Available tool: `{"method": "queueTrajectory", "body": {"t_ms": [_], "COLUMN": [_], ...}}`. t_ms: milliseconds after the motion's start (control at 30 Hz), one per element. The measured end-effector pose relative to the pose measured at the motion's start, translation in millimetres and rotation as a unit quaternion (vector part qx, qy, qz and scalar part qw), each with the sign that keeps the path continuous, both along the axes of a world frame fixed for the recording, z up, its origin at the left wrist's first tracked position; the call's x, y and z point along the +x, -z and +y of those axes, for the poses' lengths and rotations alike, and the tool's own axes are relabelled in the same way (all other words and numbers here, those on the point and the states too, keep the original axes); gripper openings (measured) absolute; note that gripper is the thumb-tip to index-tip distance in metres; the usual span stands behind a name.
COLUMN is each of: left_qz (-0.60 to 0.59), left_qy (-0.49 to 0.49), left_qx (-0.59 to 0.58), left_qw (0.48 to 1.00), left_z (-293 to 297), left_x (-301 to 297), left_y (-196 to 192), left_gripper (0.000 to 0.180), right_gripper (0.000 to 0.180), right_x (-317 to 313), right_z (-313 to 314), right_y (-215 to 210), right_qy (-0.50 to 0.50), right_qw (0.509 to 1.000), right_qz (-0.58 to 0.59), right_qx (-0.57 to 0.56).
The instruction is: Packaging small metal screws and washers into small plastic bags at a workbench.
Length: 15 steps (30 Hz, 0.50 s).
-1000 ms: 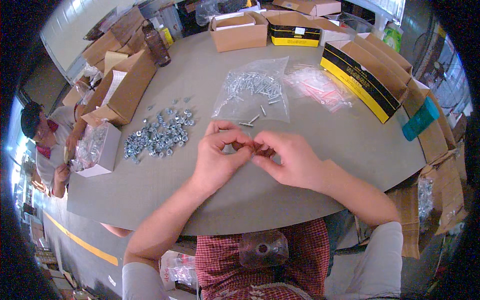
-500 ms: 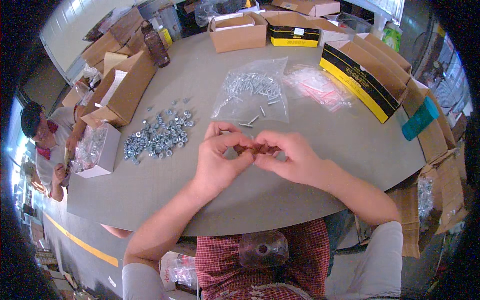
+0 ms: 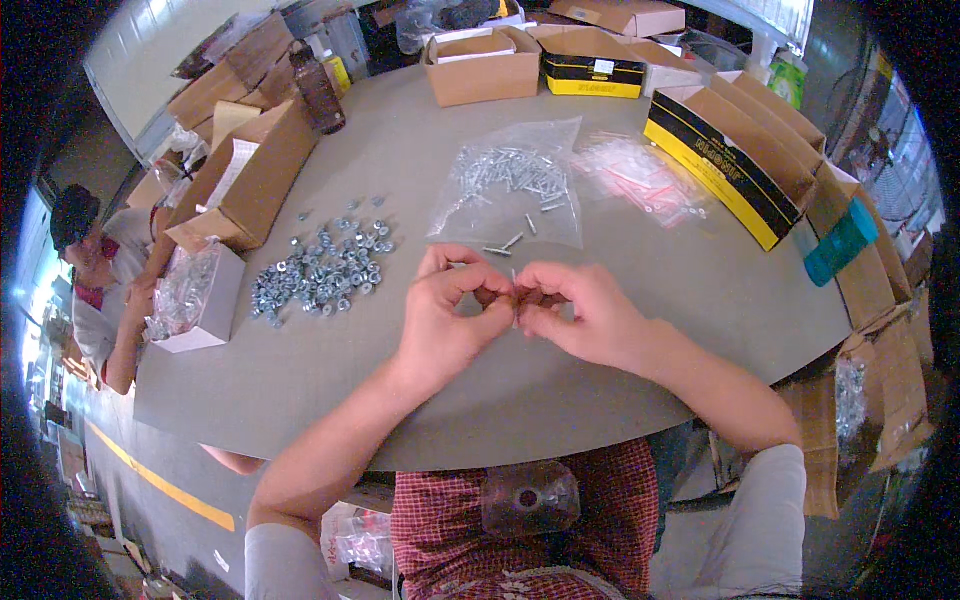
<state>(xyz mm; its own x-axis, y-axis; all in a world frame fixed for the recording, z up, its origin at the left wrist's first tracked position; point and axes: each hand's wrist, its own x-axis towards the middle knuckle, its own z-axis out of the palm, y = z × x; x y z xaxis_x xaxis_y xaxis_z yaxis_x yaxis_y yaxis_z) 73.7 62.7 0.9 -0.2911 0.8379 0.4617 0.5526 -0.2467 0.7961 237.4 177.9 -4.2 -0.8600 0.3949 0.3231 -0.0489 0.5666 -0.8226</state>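
Over the near middle of the table, my left hand [image 3: 450, 315] and my right hand [image 3: 580, 312] meet fingertip to fingertip, both pinched. A thin pale sliver shows between them, but the fingers hide the rest, so its kind cannot be told. Just beyond my fingers lie a few loose metal pins [image 3: 514, 241]. Behind these, a clear plastic bag [image 3: 555, 225] lies flat with many similar silvery pins [image 3: 510, 172] on or in it. To the left is a spread pile of metal nuts [image 3: 320, 270]. Small clear bags with red strips [image 3: 640, 180] lie at the right.
Black-and-yellow boxes [image 3: 715, 165] and a brown carton [image 3: 485, 78] line the far edge. At right lies a teal bottle [image 3: 842, 242]; a dark bottle [image 3: 318, 92] stands far left. A co-worker [image 3: 100, 270] sits at left by a white box [image 3: 212, 305] of clear bags.
My fingertips have drawn slightly closer and a pale sliver now shows between them. The co-worker's head and arms have shifted. The whole view has moved slightly.
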Motion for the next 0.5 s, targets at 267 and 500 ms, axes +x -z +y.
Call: {"method": "queueTrajectory", "body": {"t_ms": [267, 500], "left_qz": [0.000, 0.032], "left_qy": [-0.003, 0.000], "left_qx": [-0.010, 0.000], "left_qw": [1.000, 0.999], "left_z": [0.5, 0.5], "left_x": [0.1, -2.3], "left_y": [2.7, 2.0], "left_gripper": [0.011, 0.007], "right_gripper": [0.015, 0.009], "right_x": [0.3, 4.7], "right_z": [-2.8, -3.6], "right_y": [0.3, -6.1], "right_qy": [0.031, 0.034], "right_qw": [0.997, 0.998], "right_qz": [0.013, -0.016], "right_qx": [0.067, 0.057]}}
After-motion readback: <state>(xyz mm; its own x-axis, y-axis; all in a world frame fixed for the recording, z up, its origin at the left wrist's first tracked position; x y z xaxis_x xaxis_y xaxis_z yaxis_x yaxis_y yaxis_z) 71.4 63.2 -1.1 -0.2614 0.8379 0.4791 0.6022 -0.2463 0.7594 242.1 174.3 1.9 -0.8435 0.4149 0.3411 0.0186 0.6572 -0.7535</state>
